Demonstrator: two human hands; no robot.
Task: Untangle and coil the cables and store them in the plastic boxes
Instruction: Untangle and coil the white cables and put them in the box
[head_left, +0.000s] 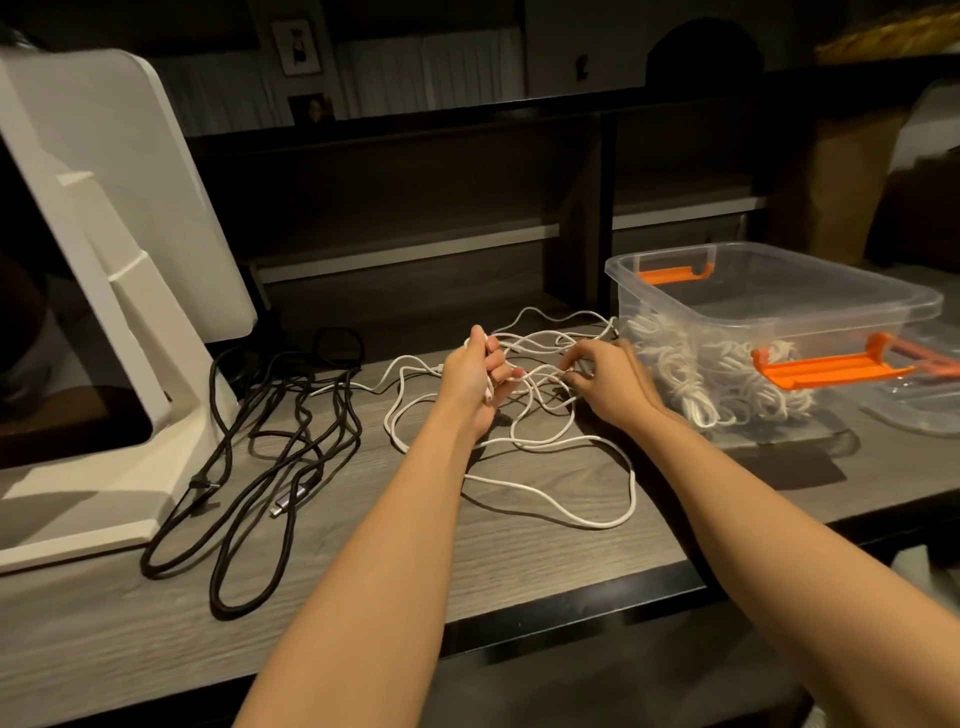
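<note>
A tangle of white cable (561, 467) sprawls over the middle of the grey wooden desk (415, 561). My left hand (475, 376) is closed around a few raised strands of it. My right hand (605, 379) pinches strands of the same tangle just to the right, close to the box. A clear plastic box (769, 317) with orange latches stands at the right and holds several coiled white cables (711, 374). Loose black cables (270, 457) lie to the left of the white tangle.
A white monitor stand (130, 312) and its screen fill the left side. A clear lid (919, 400) lies right of the box. Dark shelving (415, 208) rises behind the desk. The desk's front edge (571, 603) runs below the cables.
</note>
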